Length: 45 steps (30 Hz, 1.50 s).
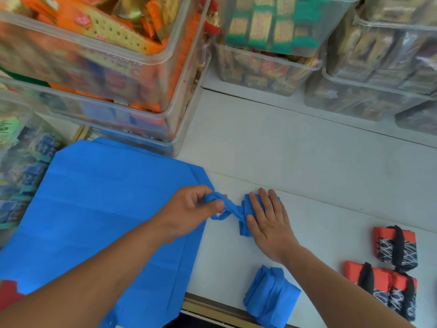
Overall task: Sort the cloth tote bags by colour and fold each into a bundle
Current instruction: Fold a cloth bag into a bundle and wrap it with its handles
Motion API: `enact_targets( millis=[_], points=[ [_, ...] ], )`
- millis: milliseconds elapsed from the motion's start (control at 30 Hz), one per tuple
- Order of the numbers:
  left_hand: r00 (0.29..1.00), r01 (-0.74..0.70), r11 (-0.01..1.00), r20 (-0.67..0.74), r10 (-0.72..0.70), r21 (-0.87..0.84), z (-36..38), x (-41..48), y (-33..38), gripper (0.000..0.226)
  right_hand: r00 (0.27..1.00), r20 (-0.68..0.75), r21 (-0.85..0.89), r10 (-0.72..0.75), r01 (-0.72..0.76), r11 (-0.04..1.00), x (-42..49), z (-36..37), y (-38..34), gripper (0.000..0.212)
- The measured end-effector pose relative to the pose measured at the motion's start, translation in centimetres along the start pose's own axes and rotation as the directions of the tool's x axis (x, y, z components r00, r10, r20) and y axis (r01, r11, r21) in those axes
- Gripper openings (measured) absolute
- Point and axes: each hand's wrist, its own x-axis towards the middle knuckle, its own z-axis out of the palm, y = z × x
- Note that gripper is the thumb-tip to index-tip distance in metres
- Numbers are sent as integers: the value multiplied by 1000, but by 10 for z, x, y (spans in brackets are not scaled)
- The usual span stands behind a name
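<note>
Blue cloth fills the left of my head view: a stack of flat blue tote bags (106, 209) lies on the white counter (307, 150). Just right of it, the right hand (269, 223) lies flat with straight fingers, pressing down on a small folded blue bag (244, 229). The left hand (189, 209) is curled round that bag's strap (230, 209), pinching it between thumb and fingers. The strap looks twisted, though motion blur keeps me from being sure.

Near the counter's front edge sits a finished blue bundle (269, 294). Well apart to the right are two red-and-black bundles (395, 247), one nearer than the other. A scrap of red cloth (7, 294) shows at the near left corner. Clear plastic bins (106, 67) of snack packets are stacked along the far side.
</note>
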Motion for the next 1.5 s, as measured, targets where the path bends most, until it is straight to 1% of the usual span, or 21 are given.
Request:
enact_targets(
  millis=[133,233,300,433,567,633,700,800,900,967,1033,1067,1100,1133,1167,1200,1267,1333,1367,1433,1500],
  points=[
    [970,89,992,-219,-107,-89,9,7,-5,23,997,-65,14,-32,33,999,-4,0,-1,75],
    [911,245,969,-335,-240,-27,21,16,-16,35,995,-44,-64,-94,91,994,-5,1,2,87],
    [873,321,947,-388,-296,-2,27,22,-21,35,988,-96,-144,-124,109,984,-5,5,3,82],
    [870,316,948,-393,-299,-21,34,33,-26,35,971,-195,-244,-139,89,966,-5,8,10,72],
    [900,294,954,-317,-298,-64,55,43,-25,37,951,-260,-319,-167,78,945,-6,0,36,76],
    [883,323,945,-341,-322,-57,66,50,-26,35,965,-235,-210,-112,62,976,-7,-2,41,83],
    [837,381,923,-403,-371,-57,73,55,-26,34,988,-149,-46,52,-60,997,-6,-5,32,93],
    [786,434,900,-474,-396,-33,78,57,-25,30,942,-196,97,273,-258,961,1,-4,7,89],
    [769,438,895,-482,-420,-81,77,57,-32,17,894,-305,34,330,-336,941,8,8,-1,75],
    [797,389,918,-473,-376,-73,71,57,-36,11,888,-330,-22,321,-347,938,9,15,2,73],
    [874,261,951,-460,-159,167,63,52,-39,21,892,-323,-37,316,-346,938,10,17,3,74],
    [901,145,918,-432,31,369,59,47,-39,24,891,-321,-36,319,-349,937,10,17,3,75],
    [901,-15,825,-350,256,565,53,43,-39,24,891,-323,-37,321,-350,936,11,18,3,75],
    [870,-201,681,-191,454,704,47,39,-38,21,889,-328,-39,320,-351,936,12,19,3,74],
    [823,-374,529,10,567,762,41,38,-40,17,887,-337,-44,317,-351,935,12,20,4,74],
    [779,-504,398,205,593,766,36,37,-45,17,884,-344,-51,317,-354,934,11,19,4,74],
    [740,-604,187,457,493,775,25,39,-59,39,887,-330,-59,322,-360,931,10,18,4,75],
    [745,-610,34,558,366,791,12,46,-71,55,894,-313,-49,322,-354,934,11,18,4,75],
    [725,-626,-29,596,346,779,7,50,-73,51,894,-310,-39,323,-352,935,12,17,4,76],
    [672,-672,-82,652,350,736,1,58,-68,32,896,-295,-22,330,-352,936,12,13,4,76],
    [629,-736,-26,698,342,676,-1,59,-59,19,905,-245,-5,347,-359,933,11,9,3,77]
  ],
)
